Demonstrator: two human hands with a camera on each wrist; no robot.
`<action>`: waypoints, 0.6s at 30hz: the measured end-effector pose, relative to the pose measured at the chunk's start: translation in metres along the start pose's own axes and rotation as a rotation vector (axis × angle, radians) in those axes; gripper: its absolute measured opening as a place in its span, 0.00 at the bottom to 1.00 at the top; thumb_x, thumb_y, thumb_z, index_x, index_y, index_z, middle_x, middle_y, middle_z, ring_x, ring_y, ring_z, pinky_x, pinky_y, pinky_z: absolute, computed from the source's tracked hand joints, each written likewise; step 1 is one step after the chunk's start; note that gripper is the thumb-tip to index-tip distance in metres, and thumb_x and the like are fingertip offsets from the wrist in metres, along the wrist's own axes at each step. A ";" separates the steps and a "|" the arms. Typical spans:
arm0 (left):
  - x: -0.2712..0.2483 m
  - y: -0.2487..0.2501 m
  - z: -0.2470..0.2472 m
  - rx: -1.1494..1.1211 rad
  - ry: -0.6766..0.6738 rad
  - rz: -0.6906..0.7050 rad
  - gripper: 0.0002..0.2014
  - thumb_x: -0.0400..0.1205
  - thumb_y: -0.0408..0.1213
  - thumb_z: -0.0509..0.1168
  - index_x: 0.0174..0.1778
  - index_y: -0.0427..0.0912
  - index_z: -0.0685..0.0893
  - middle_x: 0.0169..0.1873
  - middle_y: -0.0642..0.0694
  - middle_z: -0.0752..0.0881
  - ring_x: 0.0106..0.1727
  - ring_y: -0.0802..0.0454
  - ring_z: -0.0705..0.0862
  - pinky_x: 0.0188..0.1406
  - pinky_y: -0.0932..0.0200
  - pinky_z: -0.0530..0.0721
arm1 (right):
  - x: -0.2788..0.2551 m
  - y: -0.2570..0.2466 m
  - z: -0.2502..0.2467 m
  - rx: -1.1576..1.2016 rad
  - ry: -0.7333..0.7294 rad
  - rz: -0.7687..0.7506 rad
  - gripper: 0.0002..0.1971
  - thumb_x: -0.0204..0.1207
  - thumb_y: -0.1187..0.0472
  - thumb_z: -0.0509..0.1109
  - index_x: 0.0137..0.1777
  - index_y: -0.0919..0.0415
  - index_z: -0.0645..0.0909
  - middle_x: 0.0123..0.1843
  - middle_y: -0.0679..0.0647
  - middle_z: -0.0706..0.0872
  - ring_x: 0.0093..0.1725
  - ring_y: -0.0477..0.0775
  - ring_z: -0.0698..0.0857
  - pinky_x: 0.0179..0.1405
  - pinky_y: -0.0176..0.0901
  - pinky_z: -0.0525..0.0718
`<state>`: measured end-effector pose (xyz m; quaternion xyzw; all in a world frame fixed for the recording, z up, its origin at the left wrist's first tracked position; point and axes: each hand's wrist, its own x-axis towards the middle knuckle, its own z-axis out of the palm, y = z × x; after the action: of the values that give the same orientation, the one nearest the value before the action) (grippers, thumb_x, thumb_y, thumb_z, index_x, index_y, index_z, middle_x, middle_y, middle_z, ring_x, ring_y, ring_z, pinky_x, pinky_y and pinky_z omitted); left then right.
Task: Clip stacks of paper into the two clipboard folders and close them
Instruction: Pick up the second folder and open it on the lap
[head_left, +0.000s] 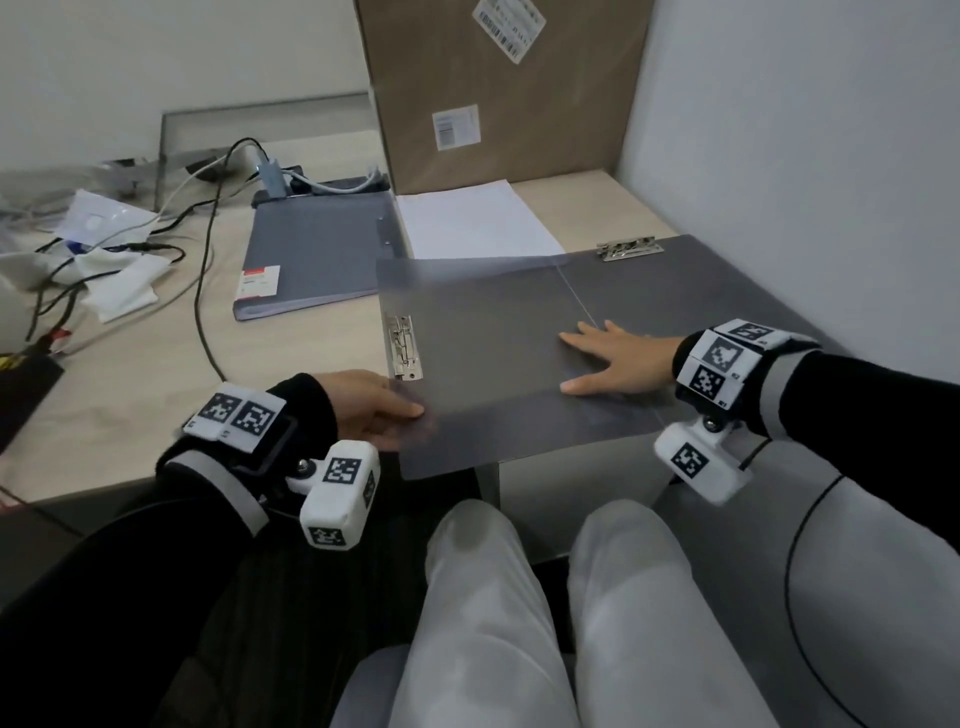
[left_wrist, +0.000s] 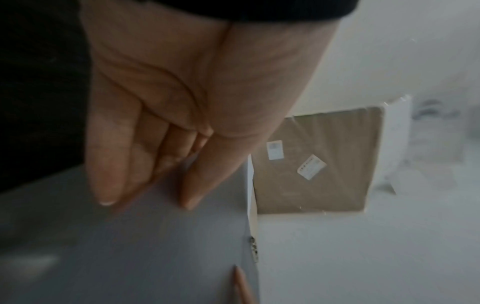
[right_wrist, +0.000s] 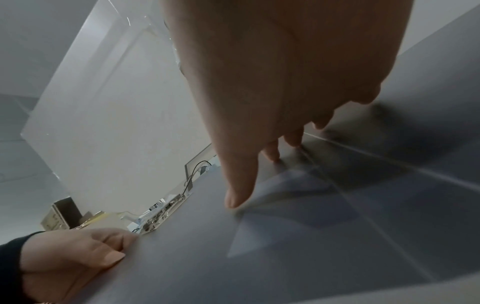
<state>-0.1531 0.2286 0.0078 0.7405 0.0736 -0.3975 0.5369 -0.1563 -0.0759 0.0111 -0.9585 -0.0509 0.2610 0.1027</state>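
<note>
Two folders are seen on the desk (head_left: 156, 431): the open folder (head_left: 519, 358) is pinched at its near-left corner by the left hand (head_left: 374, 410) and pressed flat by the right hand (head_left: 618, 358), fingers straight; the shut folder (head_left: 311, 254) lies behind, paper (head_left: 472, 218) beside it.

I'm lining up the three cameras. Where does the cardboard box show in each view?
Head: cardboard box top centre, upright behind the paper.
Left wrist: right of centre, beyond the thumb.
Right wrist: hard to tell; only a small brown shape at lower left.
Shared landmark: the open folder.
</note>
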 end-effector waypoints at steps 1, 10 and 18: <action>-0.003 0.002 0.000 0.116 0.052 -0.026 0.08 0.82 0.31 0.63 0.38 0.38 0.84 0.25 0.48 0.89 0.20 0.59 0.86 0.21 0.70 0.82 | 0.001 -0.003 -0.001 0.007 0.003 -0.007 0.45 0.74 0.33 0.61 0.85 0.44 0.42 0.87 0.48 0.40 0.85 0.57 0.37 0.82 0.66 0.46; 0.002 0.027 -0.018 0.489 0.524 0.252 0.22 0.74 0.40 0.73 0.63 0.38 0.79 0.58 0.41 0.83 0.58 0.45 0.82 0.53 0.53 0.82 | 0.014 -0.014 0.000 -0.156 -0.069 0.033 0.52 0.69 0.26 0.59 0.83 0.42 0.33 0.86 0.49 0.33 0.85 0.61 0.36 0.82 0.66 0.44; 0.016 0.018 -0.015 0.702 0.352 0.302 0.28 0.77 0.42 0.70 0.75 0.47 0.73 0.76 0.46 0.73 0.78 0.48 0.69 0.76 0.55 0.64 | -0.010 -0.002 0.007 -0.233 -0.150 0.063 0.49 0.72 0.27 0.56 0.83 0.44 0.33 0.86 0.50 0.35 0.85 0.61 0.40 0.83 0.62 0.47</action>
<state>-0.1248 0.2290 0.0126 0.9376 -0.0852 -0.1826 0.2835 -0.1687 -0.0738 0.0103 -0.9429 -0.0580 0.3273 -0.0215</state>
